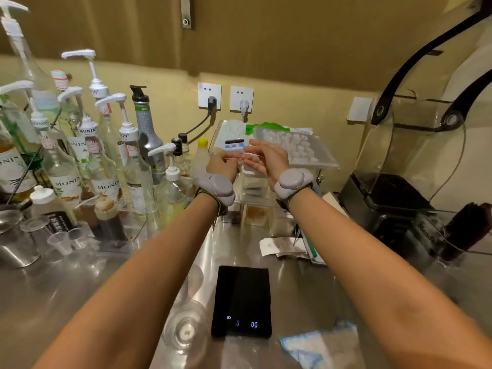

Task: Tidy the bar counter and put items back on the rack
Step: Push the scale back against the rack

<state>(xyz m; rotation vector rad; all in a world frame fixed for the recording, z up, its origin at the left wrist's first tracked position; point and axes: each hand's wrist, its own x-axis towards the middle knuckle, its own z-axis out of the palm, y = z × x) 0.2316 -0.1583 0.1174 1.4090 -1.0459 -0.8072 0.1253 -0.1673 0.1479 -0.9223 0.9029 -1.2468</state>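
Observation:
My two hands meet at the back of the steel counter (80, 288), in front of a clear acrylic rack (253, 187). My left hand (222, 162) has its fingers curled, pointing right. My right hand (266, 158) faces it, palm left, fingers spread and extended. Something thin and clear shows between them; I cannot tell whether either hand grips it. On the rack lie a white device with blue buttons (234, 144) and a clear tray of white pieces (295, 149). Both wrists wear grey bands.
Several pump syrup bottles (106, 166) crowd the left. Small plastic cups (62, 241) and a metal cup (13, 249) stand before them. A black scale (242, 302) and an upturned glass (186, 326) sit in front. Paper slips (282, 246) lie mid-right; a blender (394, 193) stands right.

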